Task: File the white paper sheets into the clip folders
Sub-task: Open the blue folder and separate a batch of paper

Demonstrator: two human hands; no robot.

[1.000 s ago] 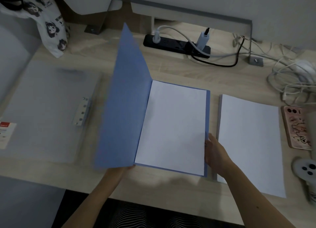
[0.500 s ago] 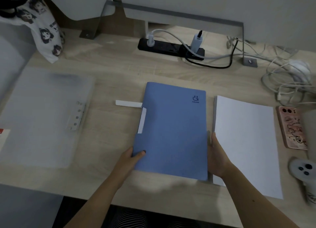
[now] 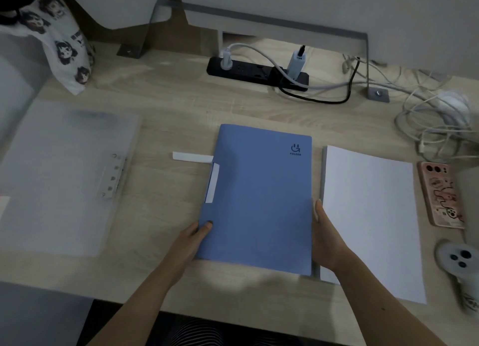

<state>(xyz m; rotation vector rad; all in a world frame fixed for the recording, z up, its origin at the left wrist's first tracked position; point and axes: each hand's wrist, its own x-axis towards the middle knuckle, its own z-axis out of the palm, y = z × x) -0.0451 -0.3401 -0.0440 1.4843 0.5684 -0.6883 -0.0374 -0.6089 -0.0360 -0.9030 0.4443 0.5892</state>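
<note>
Closed blue folder (image 3: 255,198) flat on worktop (image 3: 168,107), beside white paper stack (image 3: 368,216). Left hand (image 3: 191,239) grip clamped on folder's left edge; right hand (image 3: 325,238) grip clamped on right edge.

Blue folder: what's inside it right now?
Can't see: the blue folder lies shut on the desk, cover hiding any contents. Only a white strip shows at its left edge. The left hand and right hand hold its sides.

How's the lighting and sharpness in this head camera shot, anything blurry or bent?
Head view: dim overall; blue folder sharp with its logo readable; translucent folder at left hazy; controller at the right edge smeared; desk lines bow from the wide-angle lens.
</note>
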